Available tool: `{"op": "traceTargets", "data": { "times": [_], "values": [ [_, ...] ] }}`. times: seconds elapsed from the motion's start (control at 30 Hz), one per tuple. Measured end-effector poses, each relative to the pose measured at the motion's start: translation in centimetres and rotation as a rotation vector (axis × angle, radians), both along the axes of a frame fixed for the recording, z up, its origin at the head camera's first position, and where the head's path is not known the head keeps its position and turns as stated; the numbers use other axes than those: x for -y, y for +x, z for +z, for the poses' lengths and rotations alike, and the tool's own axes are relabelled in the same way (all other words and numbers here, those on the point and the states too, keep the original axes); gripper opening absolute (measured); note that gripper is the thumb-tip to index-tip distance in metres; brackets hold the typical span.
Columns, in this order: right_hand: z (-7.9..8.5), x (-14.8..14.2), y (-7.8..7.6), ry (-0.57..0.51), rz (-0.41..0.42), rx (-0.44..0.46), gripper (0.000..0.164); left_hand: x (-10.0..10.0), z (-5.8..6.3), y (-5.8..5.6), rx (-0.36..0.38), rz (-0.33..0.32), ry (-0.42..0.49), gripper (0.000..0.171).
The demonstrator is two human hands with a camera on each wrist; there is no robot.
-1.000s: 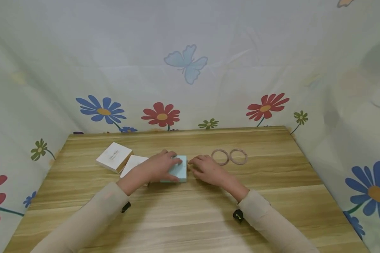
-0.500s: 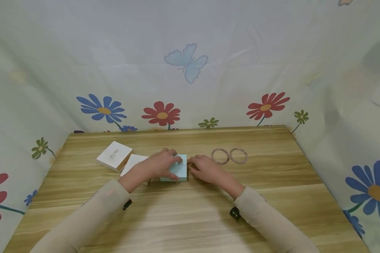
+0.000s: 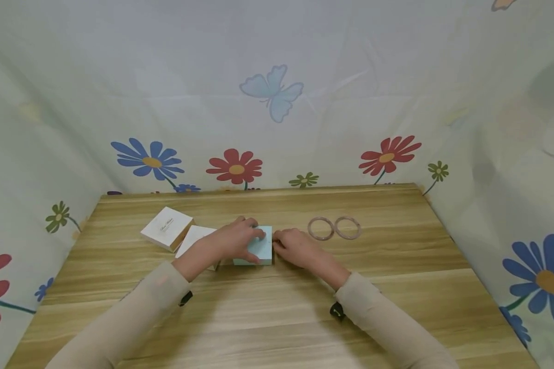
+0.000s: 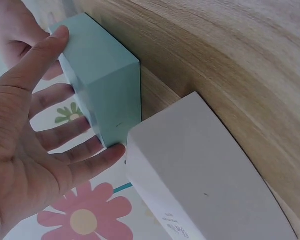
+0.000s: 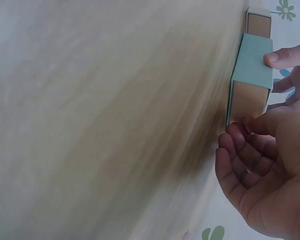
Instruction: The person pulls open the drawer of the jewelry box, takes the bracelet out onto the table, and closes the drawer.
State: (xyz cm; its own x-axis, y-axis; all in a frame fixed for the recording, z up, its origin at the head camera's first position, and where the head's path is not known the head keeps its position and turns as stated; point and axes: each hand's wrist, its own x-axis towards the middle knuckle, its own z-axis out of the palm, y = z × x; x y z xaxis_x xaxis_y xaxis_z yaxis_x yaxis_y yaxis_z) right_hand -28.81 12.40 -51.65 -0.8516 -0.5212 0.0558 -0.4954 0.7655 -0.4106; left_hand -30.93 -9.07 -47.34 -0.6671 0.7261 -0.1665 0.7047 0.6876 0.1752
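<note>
A light-blue drawer box (image 3: 264,247) lies on the table in front of the person. The left hand (image 3: 233,242) grips it, thumb (image 4: 52,45) along the near side and fingers over the top. Its brown end (image 5: 249,100) faces the right hand (image 3: 300,247). There the right thumb and index finger pinch a small pull tab (image 5: 245,121) low on that end, mostly hidden by the fingertips. The other right fingers are curled. Just beyond the right hand lie two translucent pinkish bangles, a left bangle (image 3: 309,228) and a right bangle (image 3: 359,229), side by side.
Left of the blue box are two white boxes: a farther white box (image 3: 167,228) with printed lettering, and a nearer white box (image 3: 195,239) partly behind the left hand. The wooden table (image 3: 268,312) backs onto a flower-printed cloth (image 3: 332,128).
The right hand has drawn closer to the box's end, and its fingers have curled in around the tab. The left hand and the box stay almost still.
</note>
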Motion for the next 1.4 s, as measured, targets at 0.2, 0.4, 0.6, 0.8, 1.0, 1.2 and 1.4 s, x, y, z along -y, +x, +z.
{"op": "traceTargets", "data": {
  "times": [0.2,0.4,0.6,0.8,1.0,1.2,1.4],
  "values": [
    [-0.43,0.12,-0.11,-0.009,0.013,-0.013,0.014,0.03,-0.01,0.09,0.02,0.002,0.009,0.065],
    [-0.43,0.09,-0.29,-0.022,0.018,-0.014,0.015,-0.06,0.09,0.02,0.019,0.008,0.008,0.064],
    [-0.42,0.06,-0.14,-0.022,0.032,-0.047,0.013,-0.1,0.16,0.02,0.024,0.007,0.017,0.064],
    [-0.32,0.11,-0.03,-0.008,0.03,-0.069,0.012,-0.23,0.4,0.02,0.024,0.007,0.02,0.064],
    [-0.32,0.2,-0.13,0.0,0.026,-0.065,0.011,-0.18,0.42,0.01,0.032,0.009,0.017,0.064],
    [-0.46,0.21,-0.26,-0.005,0.025,-0.077,0.009,-0.15,0.37,-0.17,0.042,0.024,0.009,0.064],
    [-0.31,0.05,-0.26,-0.011,0.022,-0.064,0.009,-0.3,0.23,-0.29,0.052,0.037,0.01,0.064]
  ]
}}
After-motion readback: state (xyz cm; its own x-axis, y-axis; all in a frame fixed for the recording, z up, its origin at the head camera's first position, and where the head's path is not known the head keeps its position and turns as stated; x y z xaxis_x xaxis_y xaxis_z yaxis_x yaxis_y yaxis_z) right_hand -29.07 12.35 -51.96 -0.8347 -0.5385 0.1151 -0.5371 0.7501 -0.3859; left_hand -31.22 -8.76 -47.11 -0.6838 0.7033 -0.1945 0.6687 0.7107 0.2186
